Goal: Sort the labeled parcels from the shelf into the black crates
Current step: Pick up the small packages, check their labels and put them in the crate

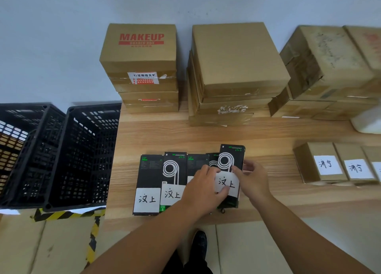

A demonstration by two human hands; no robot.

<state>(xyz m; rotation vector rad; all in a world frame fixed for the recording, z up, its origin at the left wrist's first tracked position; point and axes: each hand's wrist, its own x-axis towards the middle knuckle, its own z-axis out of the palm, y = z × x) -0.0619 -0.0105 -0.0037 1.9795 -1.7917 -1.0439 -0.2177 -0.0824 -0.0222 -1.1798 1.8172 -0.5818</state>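
Low in the middle of the frame a row of black parcels [147,176] lies flat on the wooden bench [206,133], each with a white handwritten label, and both hands are on the rightmost parcel [228,162]. The left hand [204,189] grasps it from the left side, thumb lying across its label. The right hand [253,179] pinches its right edge, thumb on the front face. That parcel overlaps its neighbour and looks lifted off the row (whether its lower end touches the bench is hidden by the left hand). The step in hand seems to be picking up one labeled parcel for sorting. The black crates [86,160] stand at the left of the frame, just beside the bench end, so the next move calls for carrying the parcel leftward over the row and lowering it into whichever crate suits its label. Brown boxes [321,164] with a different label sit at the right.
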